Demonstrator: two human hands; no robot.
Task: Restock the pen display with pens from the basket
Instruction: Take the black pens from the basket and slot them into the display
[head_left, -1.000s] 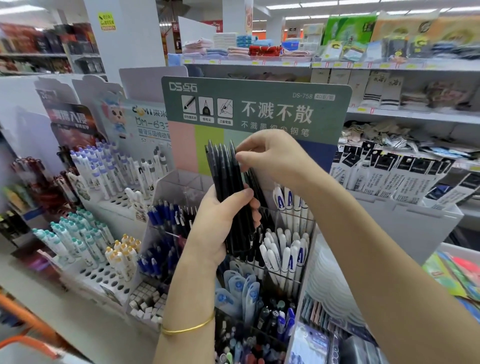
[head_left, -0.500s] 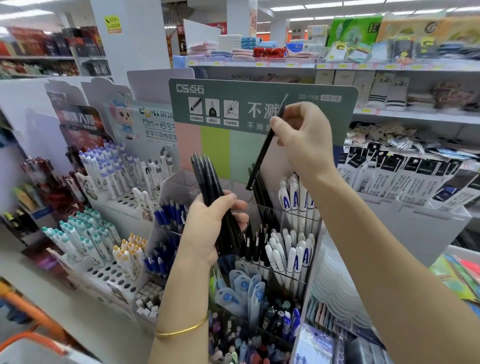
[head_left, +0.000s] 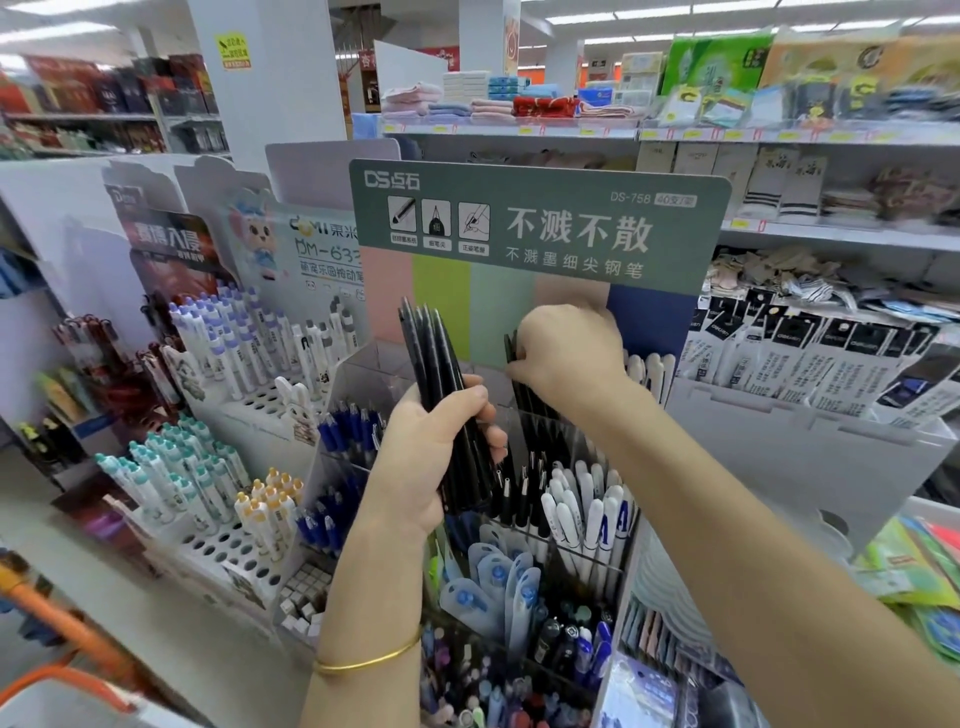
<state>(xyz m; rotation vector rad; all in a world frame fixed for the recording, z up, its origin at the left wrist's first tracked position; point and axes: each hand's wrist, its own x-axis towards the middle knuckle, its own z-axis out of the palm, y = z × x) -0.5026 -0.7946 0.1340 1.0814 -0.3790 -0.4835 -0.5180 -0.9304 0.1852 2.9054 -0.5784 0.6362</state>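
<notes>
I am gripping a bundle of slim black pens (head_left: 441, 395) in my left hand (head_left: 426, 462), fingers and thumb curling round the smooth matte barrels, whose tapered ends are fanning up above my knuckles. A thin gold bangle (head_left: 369, 662) is circling the wrist below that hand. My right hand (head_left: 566, 358) is reaching forward on a long, bare forearm, back of the hand facing up and fingers bending inward. It is pinching the top of a single black pen (head_left: 511, 347) at its fingertips. That pen is standing nearly upright in a clear, glossy plastic compartment of the pen display (head_left: 363, 379), among more black barrels directly beneath the hand. Rounded white pens (head_left: 582, 514) with blue lettering are crowding the compartment below my right wrist, to the right of my left hand. Blue-capped pens (head_left: 348, 431) are leaning just left of my left hand. A flat green card header (head_left: 540, 218) with rounded corners is rising behind and above my right hand.
</notes>
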